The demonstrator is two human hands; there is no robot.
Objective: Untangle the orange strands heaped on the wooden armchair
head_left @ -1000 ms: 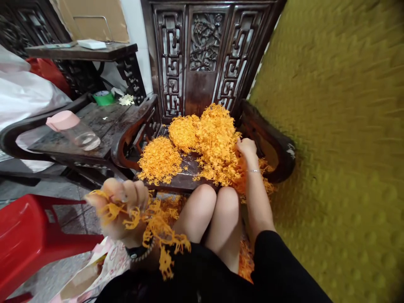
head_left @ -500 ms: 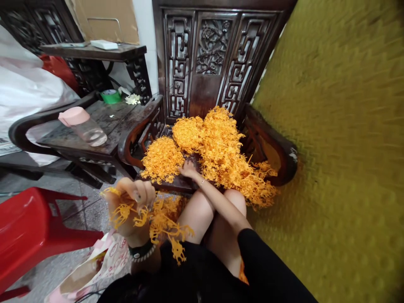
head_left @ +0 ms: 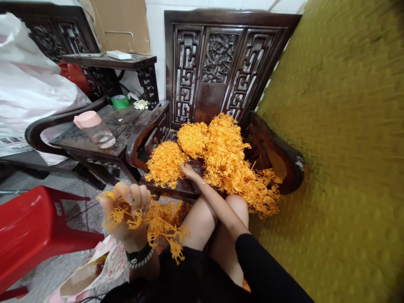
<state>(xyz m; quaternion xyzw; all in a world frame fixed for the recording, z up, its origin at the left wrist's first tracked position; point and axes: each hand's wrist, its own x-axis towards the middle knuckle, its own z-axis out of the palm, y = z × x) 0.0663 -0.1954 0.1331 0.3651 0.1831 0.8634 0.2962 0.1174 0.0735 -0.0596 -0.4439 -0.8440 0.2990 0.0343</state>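
Several heaps of tangled orange strands lie on the seat of a dark carved wooden chair [head_left: 175,188]. The largest heap [head_left: 227,162] spills towards the right, and a smaller heap [head_left: 164,164] lies at the left. My right hand [head_left: 189,171] reaches across my knees, open and flat, its fingertips at the edge of the smaller heap. My left hand [head_left: 126,206] is curled around a hanging bunch of orange strands [head_left: 158,227] at the front of the chair, over more strands lying below.
A glass jar with a pink lid [head_left: 94,129] stands on a dark wooden side table [head_left: 126,126] at the left. A red plastic stool [head_left: 25,227] is lower left, and a patterned paper bag [head_left: 107,269] is below my left hand. A mustard-yellow padded surface [head_left: 341,126] rises on the right.
My right hand has moved left from the large heap, across my knees, to the smaller heap. The large heap's strands now spread further right. My left hand still holds its bunch.
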